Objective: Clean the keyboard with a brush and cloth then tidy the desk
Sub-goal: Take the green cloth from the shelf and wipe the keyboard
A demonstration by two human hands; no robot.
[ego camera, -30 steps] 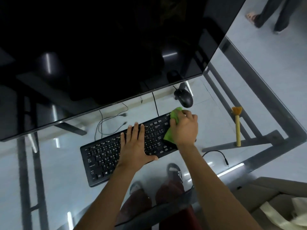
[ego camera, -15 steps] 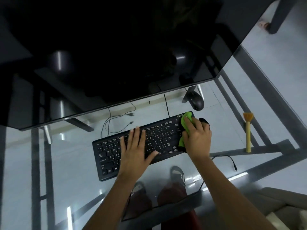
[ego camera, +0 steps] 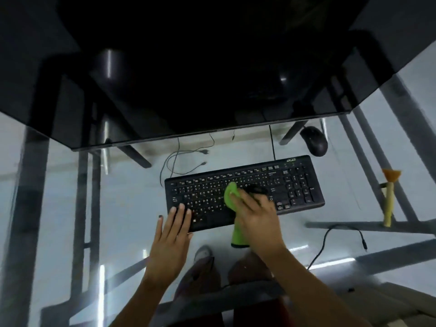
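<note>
Glass desk (ego camera: 132, 208), see-through, so pale floor and grey frame bars visible right under it. Big black monitor (ego camera: 200, 67) hogging the whole top half, tilted over the back of the desk. Black keyboard (ego camera: 295, 185) sitting just in front of it, slightly angled, roughly centre. Black mouse (ego camera: 315, 140) behind the keyboard's right end, near a monitor foot. Yellow-handled brush (ego camera: 388, 197) lying well off to the right, bristles pointing away. Loose black cable (ego camera: 330, 241) curling near the front right edge.

Right hand (ego camera: 257, 218) over the middle of the keyboard, fingers curled round a green cloth (ego camera: 232, 197), pressing it onto the keys, tail of the cloth hanging off the front edge. Bit blurry there. Left hand (ego camera: 172, 237) flat, fingers straight and close together, fingertips resting on the keyboard's front-left corner.
</note>
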